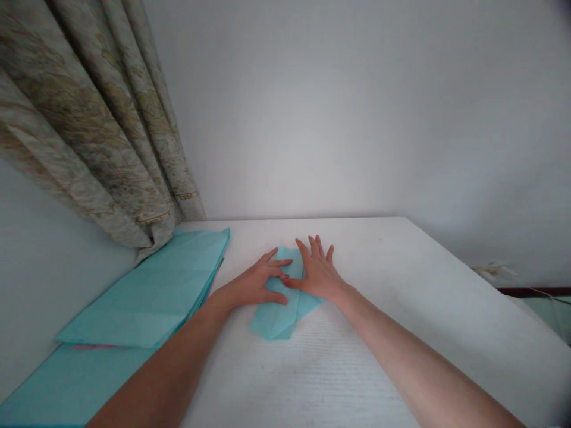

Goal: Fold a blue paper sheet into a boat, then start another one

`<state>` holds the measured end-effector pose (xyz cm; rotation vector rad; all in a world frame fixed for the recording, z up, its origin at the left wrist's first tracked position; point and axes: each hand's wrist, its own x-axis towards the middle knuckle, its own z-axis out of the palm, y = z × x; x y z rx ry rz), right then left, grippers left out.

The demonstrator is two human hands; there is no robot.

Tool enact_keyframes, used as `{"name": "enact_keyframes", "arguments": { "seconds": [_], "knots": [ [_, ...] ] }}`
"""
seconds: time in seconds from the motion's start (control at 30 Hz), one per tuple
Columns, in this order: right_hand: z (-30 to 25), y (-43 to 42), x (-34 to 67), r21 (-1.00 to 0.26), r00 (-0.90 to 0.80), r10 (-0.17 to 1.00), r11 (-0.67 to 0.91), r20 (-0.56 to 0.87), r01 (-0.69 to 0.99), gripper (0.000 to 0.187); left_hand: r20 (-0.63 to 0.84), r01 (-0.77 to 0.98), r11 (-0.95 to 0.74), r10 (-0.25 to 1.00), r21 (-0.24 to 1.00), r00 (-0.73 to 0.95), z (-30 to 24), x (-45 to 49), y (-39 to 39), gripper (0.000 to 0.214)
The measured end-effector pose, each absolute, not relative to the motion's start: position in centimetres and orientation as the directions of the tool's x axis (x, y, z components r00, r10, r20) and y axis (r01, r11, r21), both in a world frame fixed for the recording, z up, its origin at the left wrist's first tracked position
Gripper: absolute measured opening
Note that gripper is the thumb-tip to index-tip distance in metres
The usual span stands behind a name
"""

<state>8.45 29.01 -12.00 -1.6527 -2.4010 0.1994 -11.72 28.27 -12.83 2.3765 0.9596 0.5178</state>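
A folded sheet of light blue paper (277, 321) lies flat on the white table, with fold lines showing and a corner sticking out to the right. My left hand (261, 282) rests on its left and middle part, fingers spread. On the right side of the sheet lies my right hand (317, 273), its fingers fanned out and its thumb pointing left towards the left hand's fingertips. Both hands press on the paper from above, and neither is wrapped round it. They cover much of the sheet's middle.
A stack of larger light blue paper sheets (147, 291) with a pink edge showing lies at the table's left. A patterned curtain (116, 119) hangs down to its back corner. The white table (401, 285) meets the wall (312, 107) behind and ends at a slanting right edge.
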Motion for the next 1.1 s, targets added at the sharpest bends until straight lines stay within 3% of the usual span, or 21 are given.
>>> {"name": "enact_keyframes", "arguments": {
  "seconds": [0.1,0.2,0.43,0.67,0.87,1.1],
  "knots": [
    [-11.89,28.6,8.31,-0.22,-0.379,0.921,0.389,0.088,0.895,0.106,0.166,0.511,-0.624,0.715,0.591,0.68,-12.85,-11.72,28.23,0.035],
    [-11.84,28.33,8.12,-0.209,-0.408,0.91,0.415,0.078,0.885,0.105,0.196,0.484,-0.67,0.677,0.563,0.709,-12.95,-11.8,28.26,0.013],
    [-11.96,28.38,8.06,-0.222,-0.423,0.904,0.426,0.063,0.877,0.108,0.294,0.451,-0.731,0.642,0.512,0.708,-13.01,-11.63,28.45,0.038],
    [-11.33,28.69,8.42,-0.193,-0.385,0.919,0.394,0.083,0.899,0.106,0.319,0.522,-0.721,0.68,0.456,0.66,-12.7,-11.59,28.34,0.029],
    [-11.65,28.65,8.35,-0.192,-0.404,0.908,0.418,0.109,0.888,0.107,0.283,0.576,-0.685,0.718,0.447,0.636,-13.1,-11.66,28.36,0.009],
    [-11.61,28.13,7.78,-0.216,-0.436,0.897,0.442,0.075,0.871,0.107,0.278,0.552,-0.693,0.706,0.464,0.652,-12.96,-11.63,28.39,0.008]
  ]
}}
